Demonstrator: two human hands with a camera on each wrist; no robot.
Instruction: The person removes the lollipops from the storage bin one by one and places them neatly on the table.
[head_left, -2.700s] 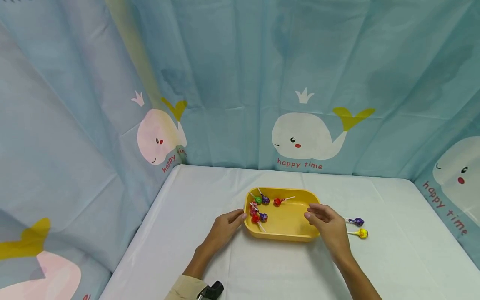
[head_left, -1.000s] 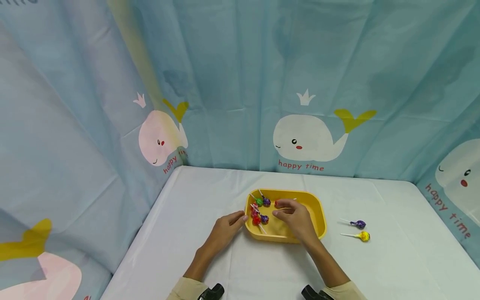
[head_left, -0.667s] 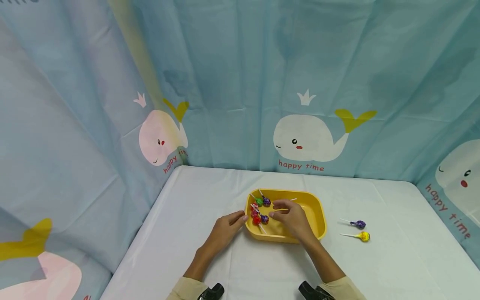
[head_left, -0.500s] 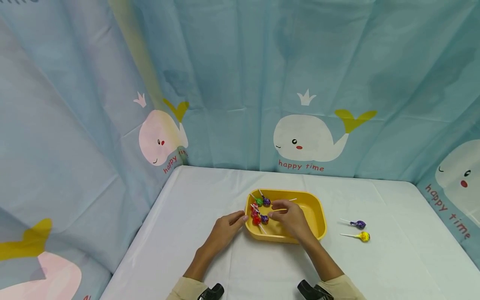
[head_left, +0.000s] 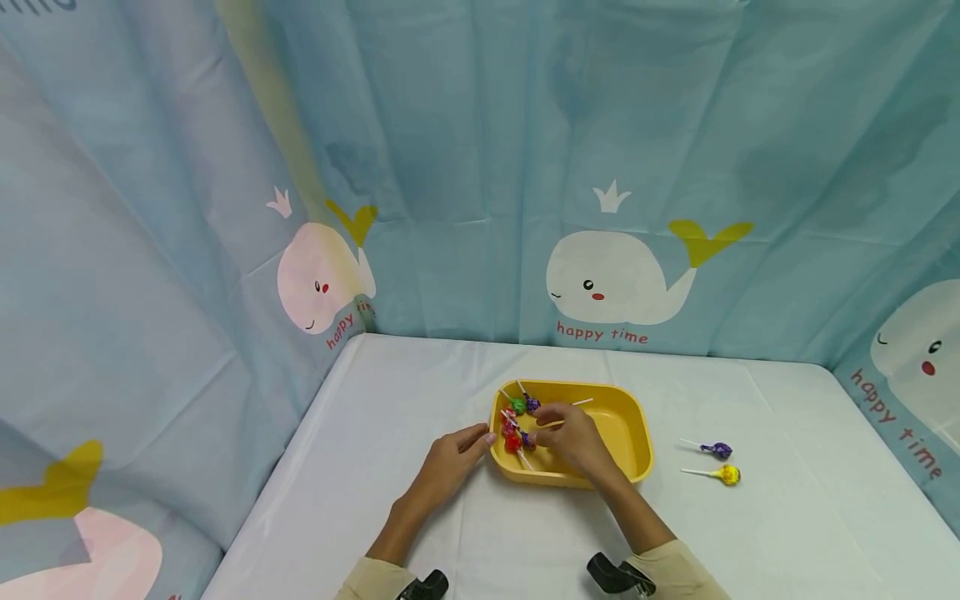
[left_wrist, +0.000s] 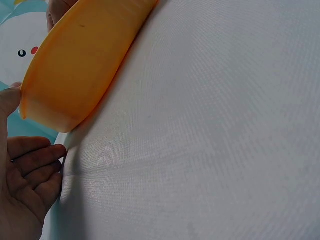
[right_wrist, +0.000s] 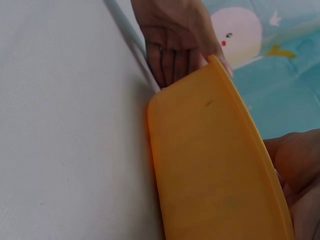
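Note:
A yellow tray (head_left: pixel 633 425) holds several wrapped lollipops, bunched mostly at its left end. My left hand (head_left: pixel 447 463) is at that end, its thumb touching the rim and its other fingers loosely bent beside the tray wall (left_wrist: pixel 75 65). Over the inside of the tray hovers my right hand (head_left: pixel 573 437), thumb and index finger apart. The thumb tip is close to a purple lollipop (head_left: pixel 528 441). Nearby lie a red lollipop (head_left: pixel 512 443), a green lollipop (head_left: pixel 518 406) and another purple lollipop (head_left: pixel 532 404). A white stick (head_left: pixel 582 402) shows behind my right hand; its candy is hidden.
Right of the tray, a purple lollipop (head_left: pixel 720 451) and a yellow lollipop (head_left: pixel 727 475) lie on the white-covered table (head_left: pixel 795 517). A blue curtain (head_left: pixel 465 167) with whale prints stands behind and at the sides.
My right hand has moved left from the tray's right end, across the inside, to the lollipops at the left. My left hand has stayed at the left end.

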